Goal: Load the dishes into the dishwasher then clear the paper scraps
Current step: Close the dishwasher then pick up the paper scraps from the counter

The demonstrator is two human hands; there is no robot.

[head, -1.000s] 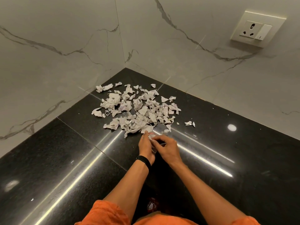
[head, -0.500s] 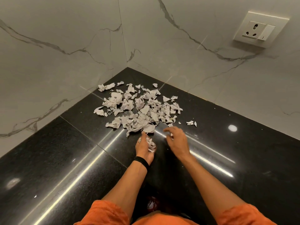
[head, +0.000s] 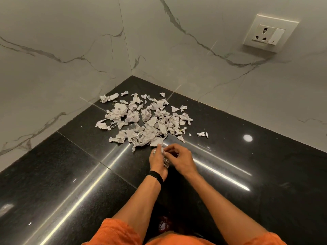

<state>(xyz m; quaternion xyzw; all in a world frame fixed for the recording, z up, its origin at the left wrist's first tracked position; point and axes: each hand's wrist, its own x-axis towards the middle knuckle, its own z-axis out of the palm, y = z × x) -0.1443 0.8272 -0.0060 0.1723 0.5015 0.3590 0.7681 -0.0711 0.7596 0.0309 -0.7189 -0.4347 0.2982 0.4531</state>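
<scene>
A pile of torn, crumpled paper scraps (head: 145, 119) lies on the black polished countertop (head: 70, 174) in the corner between two marble walls. Two stray scraps (head: 202, 134) sit apart to the right of the pile. My left hand (head: 156, 160), with a black band on the wrist, is cupped just in front of the pile and holds a small wad of scraps (head: 166, 162). My right hand (head: 180, 159) presses against it, fingers pinched at the wad. No dishes or dishwasher are in view.
White marble walls (head: 70, 50) close off the counter at the left and back. A wall socket with a switch (head: 269, 34) is mounted at the upper right. Bright light streaks reflect on the countertop. Orange sleeves show at the bottom edge.
Half a second ago my right hand was reaching out near the pile's edge; it has come back to my left hand and now meets the wad held there.
</scene>
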